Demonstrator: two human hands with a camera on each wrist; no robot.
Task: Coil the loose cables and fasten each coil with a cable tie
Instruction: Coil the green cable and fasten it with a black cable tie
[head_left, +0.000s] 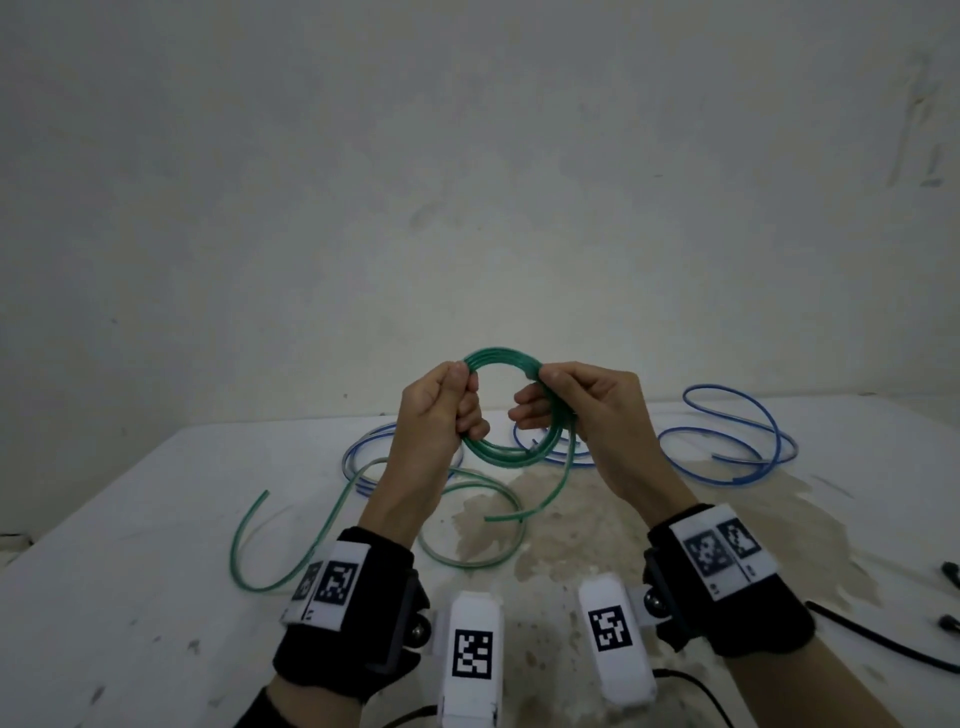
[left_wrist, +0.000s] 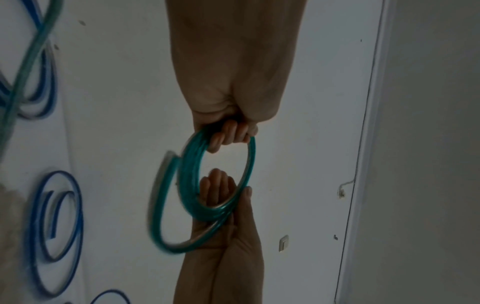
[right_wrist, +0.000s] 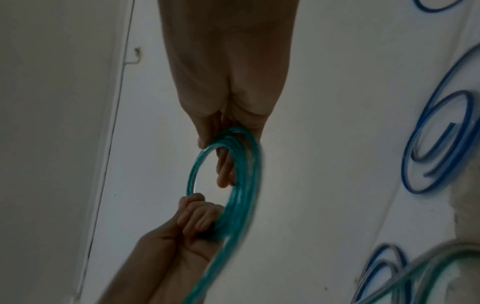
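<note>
Both hands are raised above the white table, holding one green cable coil between them. The left hand is gripping the coil's left side, fingers curled round the bundled turns and thumb pressing on top; the left wrist view confirms the fingers wrapped round the strands. The right hand is gripping the right side, thumb on the upper arc and fingers curled through the ring. The coil is sitting upright in the air, several turns deep, well clear of the tabletop.

A loose tail of the same green cable is hanging from the coil's lower right down to the table. A further length of green cable is lying in open loops on the table, below and left of the hands. Whether it is joined to the held coil cannot be told, since the forearms are covering the crossing.

Blue cable is lying uncoiled on the table behind and to the right of the hands, with more blue loops behind the left wrist. A black cable is lying at the table's right edge. A brown stain is marking the tabletop under the hands. Both wrists are wearing black bands with printed markers.
</note>
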